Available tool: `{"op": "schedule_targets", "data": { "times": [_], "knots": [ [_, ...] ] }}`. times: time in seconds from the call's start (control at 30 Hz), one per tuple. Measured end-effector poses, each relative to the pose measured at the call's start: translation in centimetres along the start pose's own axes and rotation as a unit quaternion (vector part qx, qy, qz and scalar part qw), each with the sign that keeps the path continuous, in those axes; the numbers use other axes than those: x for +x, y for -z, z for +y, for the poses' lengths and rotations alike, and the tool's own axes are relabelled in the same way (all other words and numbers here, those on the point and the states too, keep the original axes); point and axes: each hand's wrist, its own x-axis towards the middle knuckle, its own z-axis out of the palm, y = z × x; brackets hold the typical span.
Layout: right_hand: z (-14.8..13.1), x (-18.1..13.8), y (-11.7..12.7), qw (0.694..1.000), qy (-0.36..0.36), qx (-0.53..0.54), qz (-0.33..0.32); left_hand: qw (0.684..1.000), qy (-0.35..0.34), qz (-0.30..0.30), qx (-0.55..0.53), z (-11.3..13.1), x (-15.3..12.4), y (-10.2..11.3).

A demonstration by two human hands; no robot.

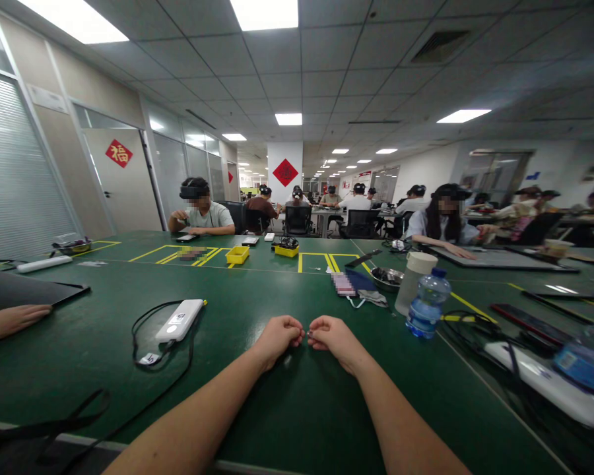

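While our left hand (276,338) and right hand (332,338) meet on the dark green tabletop (287,409), both are curled, pinching a tiny pale piece (307,334) between their fingertips. It is equally near each, and its axis is too small to tell.

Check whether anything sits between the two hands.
Nothing visible. Left hand and right hand meet at the fingers over the table, pinching something too small to tell. The white device and water bottle lie well aside.
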Motion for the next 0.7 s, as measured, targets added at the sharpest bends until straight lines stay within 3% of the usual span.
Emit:
{"op": "schedule_targets", "data": {
  "times": [0.17,0.37,0.7],
  "knots": [
    [-0.8,-0.2,-0.1,0.997,0.012,0.08,-0.014,0.993,0.012,-0.024,-0.117,0.8,0.0,0.1],
    [-1.8,-0.8,0.2,0.982,0.022,0.18,-0.053,0.961,0.01,-0.08,-0.263,2.1,-0.7,0.1],
    [-2.2,-1.1,-0.2,0.963,0.047,0.249,-0.093,0.95,0.004,-0.086,-0.3,1.9,-0.8,-0.3]
  ]
}}
